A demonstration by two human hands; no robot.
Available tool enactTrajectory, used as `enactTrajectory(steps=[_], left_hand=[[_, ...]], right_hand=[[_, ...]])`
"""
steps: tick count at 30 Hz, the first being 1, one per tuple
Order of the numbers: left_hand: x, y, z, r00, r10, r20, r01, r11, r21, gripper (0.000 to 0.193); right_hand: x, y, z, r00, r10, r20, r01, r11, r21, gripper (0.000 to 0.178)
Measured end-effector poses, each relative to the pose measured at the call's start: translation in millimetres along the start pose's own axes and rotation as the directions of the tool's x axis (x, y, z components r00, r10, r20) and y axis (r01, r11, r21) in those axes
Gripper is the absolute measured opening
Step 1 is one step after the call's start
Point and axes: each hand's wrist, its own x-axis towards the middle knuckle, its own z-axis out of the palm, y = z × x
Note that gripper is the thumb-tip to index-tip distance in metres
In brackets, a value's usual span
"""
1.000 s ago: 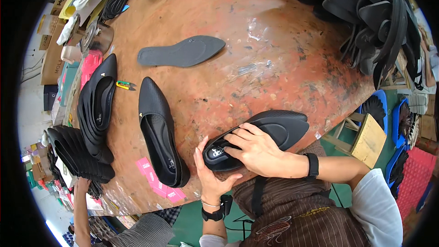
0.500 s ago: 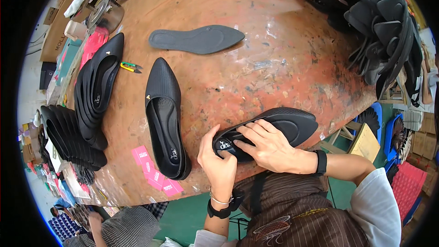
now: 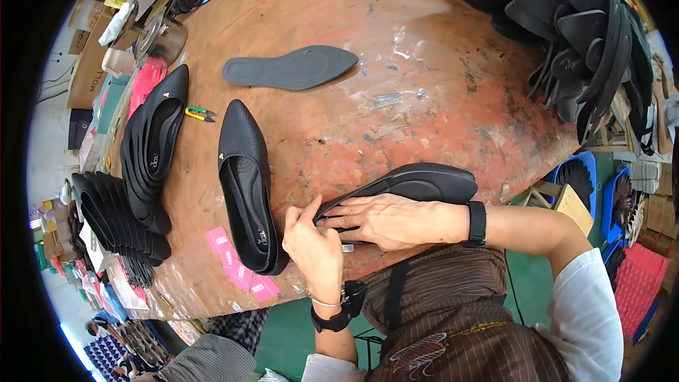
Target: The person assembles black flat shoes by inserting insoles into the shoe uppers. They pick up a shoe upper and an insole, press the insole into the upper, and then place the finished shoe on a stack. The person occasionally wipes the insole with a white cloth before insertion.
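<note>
A black pointed flat shoe (image 3: 431, 182) lies tilted at the table's near edge, its toe to the right. My left hand (image 3: 315, 247) closes around its heel end. Across the shoe's rear half lies my right hand (image 3: 385, 221), its fingers pressed together and reaching to the heel next to the left fingers. The hands hide the heel and most of the inside. Left of them another black flat shoe (image 3: 244, 191) stands upright, toe away from me, with a small gold ornament. Beyond it is a loose dark grey sole-shaped piece (image 3: 290, 68).
Nested black shoes (image 3: 152, 152) line the left side, near green-and-yellow thread snips (image 3: 200, 114). Pink cards (image 3: 240, 269) lie at the near edge. A heap of black soles (image 3: 587, 35) fills the far right corner. Another person's checked clothing (image 3: 209, 361) shows at lower left.
My right hand has flattened and moved left toward the heel, covering the inside of the shoe that showed before. The held shoe has tilted and shifted slightly left. The view has shifted a little.
</note>
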Motion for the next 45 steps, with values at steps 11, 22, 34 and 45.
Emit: enactTrajectory(steps=[11, 22, 34, 45], left_hand=[[-5.7, -25.0, 7.7, 0.98, 0.193, 0.054, -0.155, 0.899, -0.41, 0.026], [-57.0, 9.1, 32.6, 0.986, -0.155, -0.064, 0.101, 0.855, -0.509, 0.037], [-101.2, 26.0, 61.9, 0.865, 0.484, 0.131, -0.406, 0.83, -0.383, 0.117], [-91.1, 37.2, 72.3, 0.884, 0.445, 0.146, -0.378, 0.862, -0.337, 0.124]], right_hand=[[-11.2, -31.2, 9.5, 0.957, 0.264, -0.12, -0.286, 0.924, -0.253, 0.034], [-28.1, -32.6, -67.6, 0.555, 0.336, -0.761, -0.79, 0.498, -0.357, 0.045], [-80.5, -116.8, -31.5, 0.762, 0.585, -0.276, -0.64, 0.745, -0.188, 0.026], [-51.0, -40.3, -25.4, 0.652, 0.538, -0.534, -0.752, 0.549, -0.365, 0.055]])
